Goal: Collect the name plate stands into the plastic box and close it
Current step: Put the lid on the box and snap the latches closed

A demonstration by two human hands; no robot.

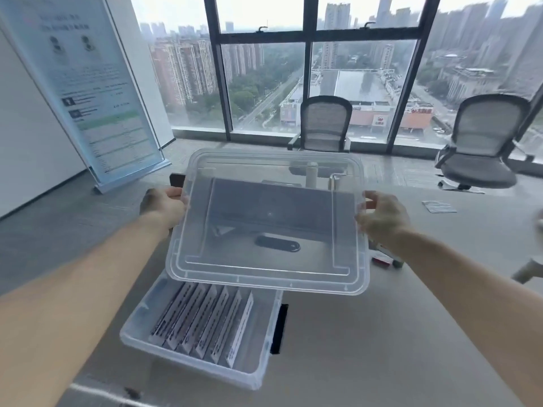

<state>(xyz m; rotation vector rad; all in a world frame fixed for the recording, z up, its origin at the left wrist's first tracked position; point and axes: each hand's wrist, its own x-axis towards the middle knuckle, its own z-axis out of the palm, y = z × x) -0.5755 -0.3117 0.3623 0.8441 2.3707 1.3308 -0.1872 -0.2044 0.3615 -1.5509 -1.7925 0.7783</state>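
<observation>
A clear plastic lid (270, 271) hangs in the air above the table, tilted toward me. My left hand (163, 205) grips its left rim and my right hand (382, 215) grips its right rim. Below the lid's near edge stands the clear plastic box (191, 367), open on top. Several name plate stands (205, 321) lean in a row inside it. The far part of the box is hidden behind the lid.
The box sits on a light table (367, 348) near its left edge. A red-and-black object (382, 261) lies on the table by my right forearm, and a small packet (439, 206) lies further back. Two office chairs (324, 124) face the windows; a banner (88, 83) stands at the left.
</observation>
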